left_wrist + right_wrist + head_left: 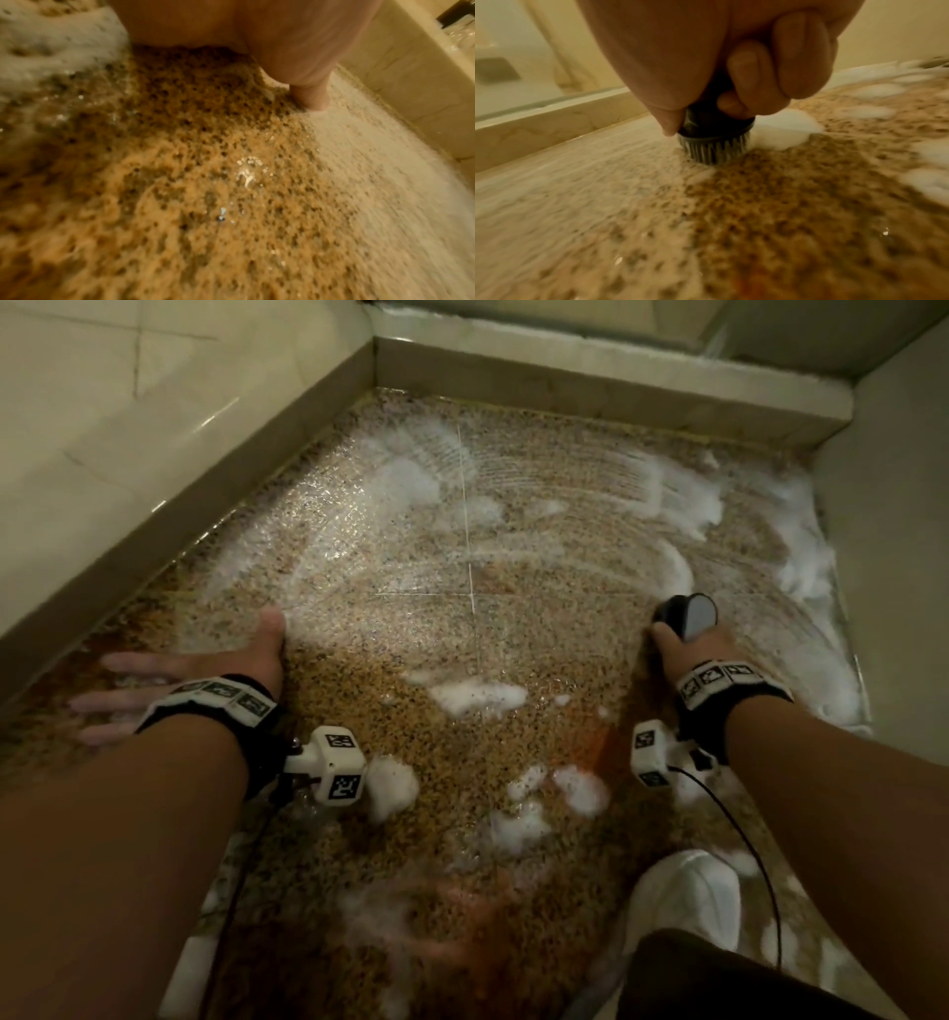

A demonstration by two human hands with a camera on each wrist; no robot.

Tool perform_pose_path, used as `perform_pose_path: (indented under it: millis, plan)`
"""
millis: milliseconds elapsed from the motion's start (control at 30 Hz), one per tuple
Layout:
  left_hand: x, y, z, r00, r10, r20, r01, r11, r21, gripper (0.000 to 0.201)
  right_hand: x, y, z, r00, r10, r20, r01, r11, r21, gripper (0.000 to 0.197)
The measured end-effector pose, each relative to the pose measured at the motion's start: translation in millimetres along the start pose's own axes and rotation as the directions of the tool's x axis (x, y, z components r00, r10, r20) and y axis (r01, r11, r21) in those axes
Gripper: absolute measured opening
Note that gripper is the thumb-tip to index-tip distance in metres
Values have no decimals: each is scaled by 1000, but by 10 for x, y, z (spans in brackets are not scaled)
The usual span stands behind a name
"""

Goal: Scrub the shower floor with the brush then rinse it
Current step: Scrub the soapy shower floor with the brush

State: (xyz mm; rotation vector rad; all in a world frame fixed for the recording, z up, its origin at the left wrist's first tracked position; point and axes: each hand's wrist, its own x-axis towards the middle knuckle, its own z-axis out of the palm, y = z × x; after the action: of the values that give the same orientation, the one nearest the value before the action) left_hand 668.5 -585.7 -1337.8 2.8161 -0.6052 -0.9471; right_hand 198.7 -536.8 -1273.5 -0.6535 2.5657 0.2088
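While your right hand [688, 649] grips the round dark-bodied scrub brush [713, 140] with fingers curled round its body, bristles down at right of centre in the head view, keep it upright and pressed flat. Your left hand [205, 670], fingers spread flat, braces on the speckled brown stone shower floor [462, 634] at left. Work the white soap foam [801, 541] from the right edge toward the barer lower centre, overlapping strokes.

speckled wet shower floor [359, 618] with foam patches [477, 695] and brush [713, 142] on it.
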Motion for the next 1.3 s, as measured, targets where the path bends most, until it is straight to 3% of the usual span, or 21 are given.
perform_pose_path:
  millis: [133,200,267,367,433,533,733,800,833,900,967,1033,1133,1233,1300]
  plan:
    - [-96,37,-63,1000,-7,28,7,1000,4,167,-68,-459,-1,996,-90,-20,89,995,-34,85]
    - [-132,28,-89,1000,-29,9,29,999,27,143,-288,-911,73,990,-143,2,144,989,-23,95]
    - [-147,31,-119,999,-25,28,24,999,37,123,-614,-1418,257,951,-307,39,309,950,-43,97]
    - [-166,-5,-234,997,-1,81,-1,1000,26,95,-1394,-2125,702,788,-598,147,611,790,-60,90]
    - [-138,-99,-361,995,22,99,-21,1000,-9,74,-1924,-2461,1024,666,-705,244,731,681,-30,80]
    - [1,-350,-560,987,147,69,-140,986,-93,63,-2576,-2787,1405,549,-759,349,815,578,-24,70]
    - [235,-809,-1098,981,192,-29,-194,972,-134,44,-3280,-2843,1902,282,-831,480,959,255,-122,49]
    - [300,-906,-1173,987,153,-43,-157,978,-136,48,-3216,-2906,1863,276,-833,480,961,238,-139,56]
    - [281,-938,-1209,989,138,-50,-144,980,-138,50,-3128,-2956,1785,307,-833,461,952,272,-143,64]
    - [228,-968,-1253,990,128,-59,-136,977,-163,51,-2867,-3042,1595,422,-821,384,906,399,-143,78]
    - [204,-998,-1284,990,124,-66,-134,975,-180,45,-2668,-3045,1423,516,-807,286,856,494,-149,77]
    - [240,-1027,-1276,992,114,-60,-124,975,-186,43,-2681,-3024,1381,536,-803,260,844,518,-141,73]
    - [266,-1017,-1286,992,119,-43,-125,975,-184,42,-3039,-3018,1568,445,-809,384,891,442,-102,72]
    - [305,-982,-1318,993,111,-46,-118,971,-210,43,-3397,-2885,1806,261,-837,482,965,216,-148,79]
    - [335,-959,-1315,994,95,-50,-104,973,-204,44,-3362,-2895,1821,236,-837,494,971,180,-158,82]
